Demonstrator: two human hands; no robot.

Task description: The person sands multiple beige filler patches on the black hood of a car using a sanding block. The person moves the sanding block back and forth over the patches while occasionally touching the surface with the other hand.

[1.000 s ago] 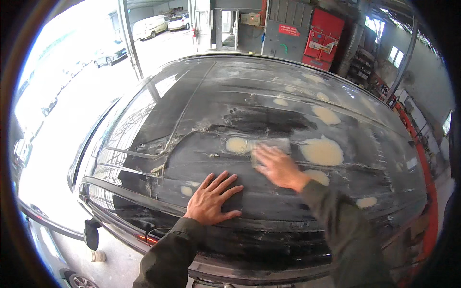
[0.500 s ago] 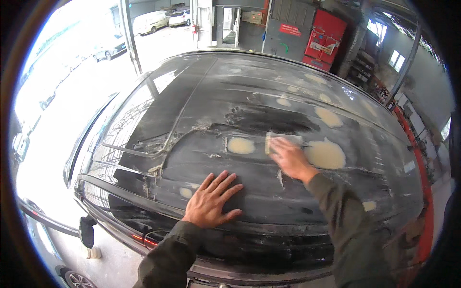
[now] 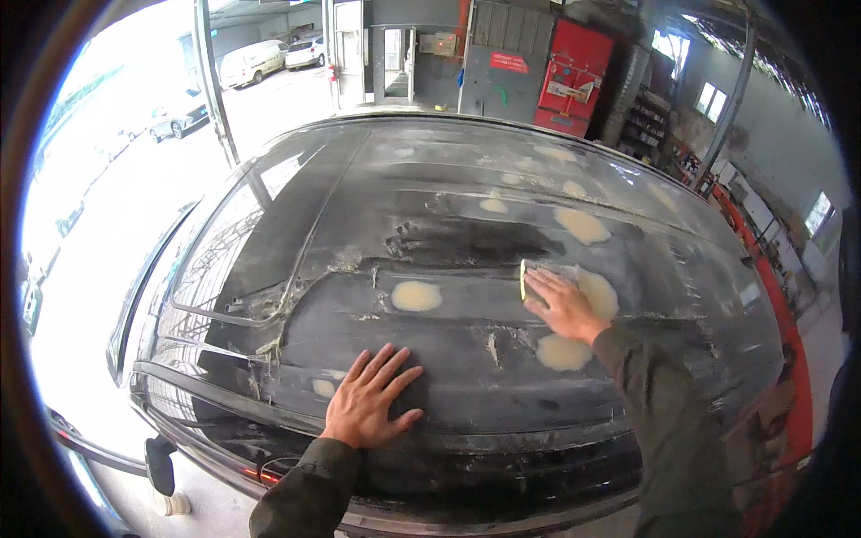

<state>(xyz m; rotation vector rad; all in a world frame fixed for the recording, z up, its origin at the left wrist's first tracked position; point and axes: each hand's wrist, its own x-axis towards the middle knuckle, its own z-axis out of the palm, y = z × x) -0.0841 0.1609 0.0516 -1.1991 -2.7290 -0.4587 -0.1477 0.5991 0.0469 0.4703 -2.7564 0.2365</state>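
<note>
A black car roof (image 3: 377, 255), dulled and streaked with dust, spreads out before me with beige filler patches on it. My left hand (image 3: 370, 403) lies flat on the near part of the roof, fingers spread, holding nothing. A small filler patch (image 3: 324, 388) is beside its wrist. Farther right, my right hand (image 3: 563, 300) presses a flat sanding block (image 3: 524, 281) against the roof; its pale yellowish edge shows past the fingertips. The hand and block partly cover a large filler patch (image 3: 599, 296). Just nearer is another rounded patch (image 3: 563, 352), and an oval one (image 3: 416, 296) lies left.
The windshield (image 3: 211, 260) slopes away at the left, with a side mirror (image 3: 160, 466) below. A white bucket (image 3: 172, 504) stands on the floor there. Beyond the roof are a red cabinet (image 3: 574, 76) and parked vehicles (image 3: 254, 63). A red beam (image 3: 778, 314) runs along the right.
My right hand has slid the sanding block rightward onto the large filler patch, uncovering the patch nearer to me. My left hand stays in place on the roof. The whole view has shifted.
</note>
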